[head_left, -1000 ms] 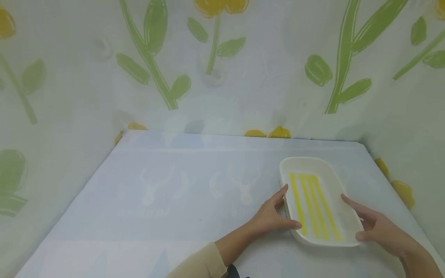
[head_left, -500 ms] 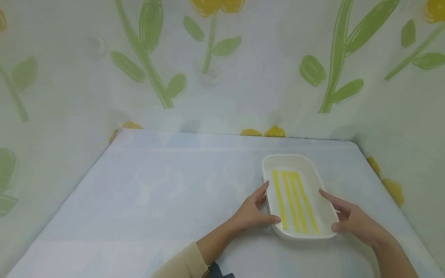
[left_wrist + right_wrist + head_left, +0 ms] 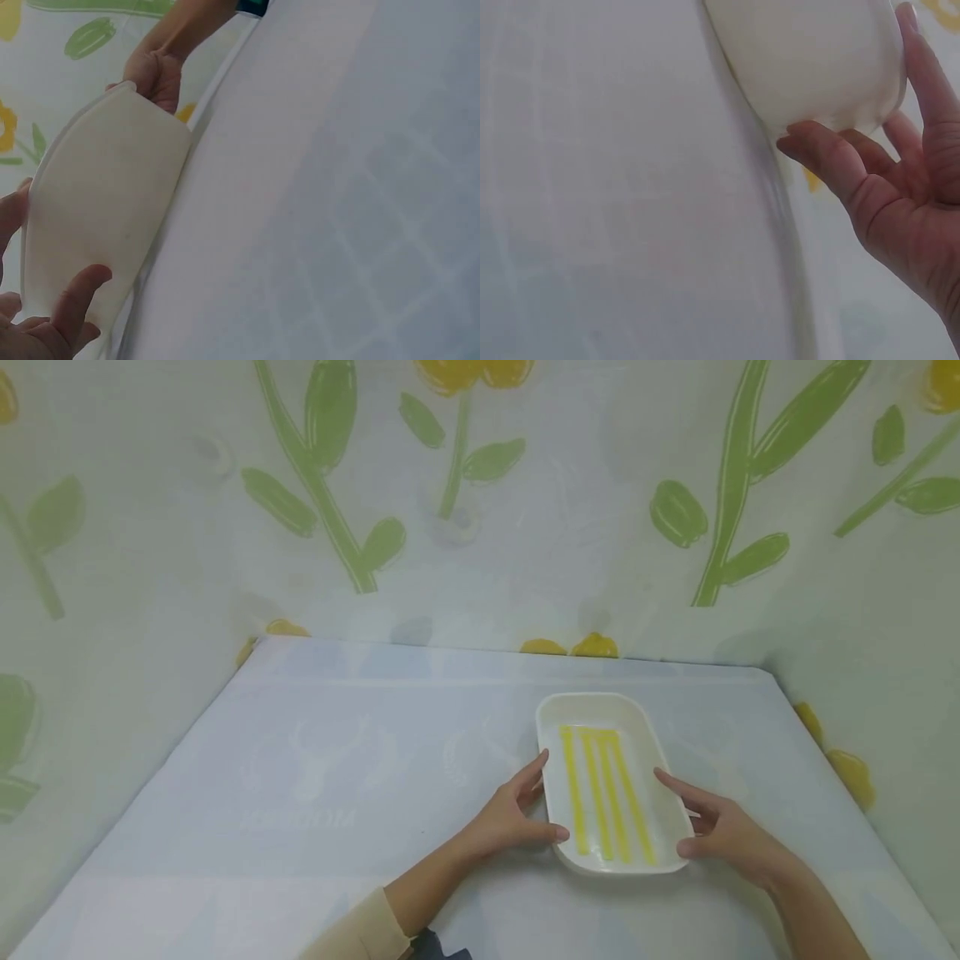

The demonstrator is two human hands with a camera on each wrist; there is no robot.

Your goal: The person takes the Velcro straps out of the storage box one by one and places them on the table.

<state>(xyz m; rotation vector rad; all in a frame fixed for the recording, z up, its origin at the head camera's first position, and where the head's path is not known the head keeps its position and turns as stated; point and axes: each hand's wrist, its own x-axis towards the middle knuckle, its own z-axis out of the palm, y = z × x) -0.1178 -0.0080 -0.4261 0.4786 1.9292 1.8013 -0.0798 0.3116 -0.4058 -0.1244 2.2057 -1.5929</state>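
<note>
A shallow white rectangular dish [image 3: 647, 760] with rounded corners and yellow stripes [image 3: 609, 793] along its inside bottom is between my two hands over the right half of the table. My left hand [image 3: 506, 821] grips its left wall, thumb at the near corner and fingers spread along the side. On the opposite wall, my right hand [image 3: 726, 835] holds it near the front right corner, index finger reaching along the rim. Plain off-white outer walls of the dish [image 3: 112, 172] show in the left wrist view, as does the thumb at its near end in the right wrist view.
A pale cloth [image 3: 337, 835] with faint printed motifs covers the table. Its back edge meets a white curtain [image 3: 570, 552] with green leaves and yellow flowers, which also closes off both sides.
Both hands have carried the dish leftward from the right side of the table, keeping their grip. The dish now points straighter ahead, with a smaller slant.
</note>
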